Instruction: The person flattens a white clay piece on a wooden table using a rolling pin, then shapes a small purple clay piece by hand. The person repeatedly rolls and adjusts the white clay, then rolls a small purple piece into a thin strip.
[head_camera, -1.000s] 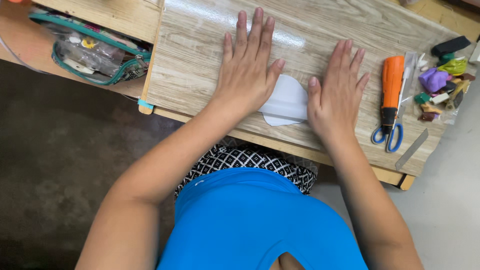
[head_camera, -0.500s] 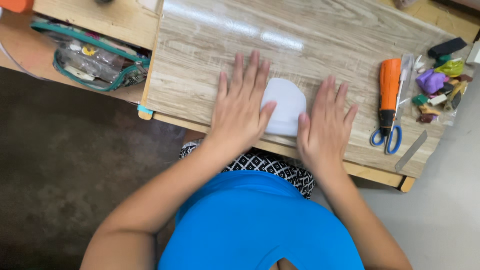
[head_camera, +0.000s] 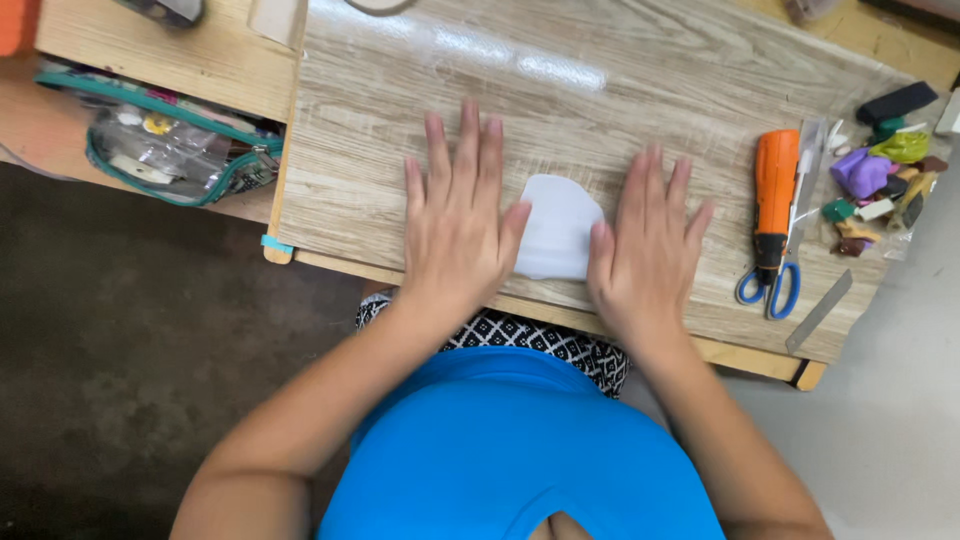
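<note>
Lying near the front edge of the wood-grain board (head_camera: 620, 90), a flattened white clay slab (head_camera: 557, 227) sits between two flat hands, already pressed into a thin, rounded sheet that looks uncut. The left hand (head_camera: 458, 235) and right hand (head_camera: 648, 245) rest palm-down with fingers spread, gripping nothing, thumbs touching the slab's edges. Untouched at the right lie an orange tool (head_camera: 776, 195), blue-handled scissors (head_camera: 770, 285) and small coloured clay scraps (head_camera: 880, 190).

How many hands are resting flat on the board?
2. The left hand lies flat just left of the white clay piece, its thumb touching it; the right hand lies flat at its right edge. No other hands show.
</note>
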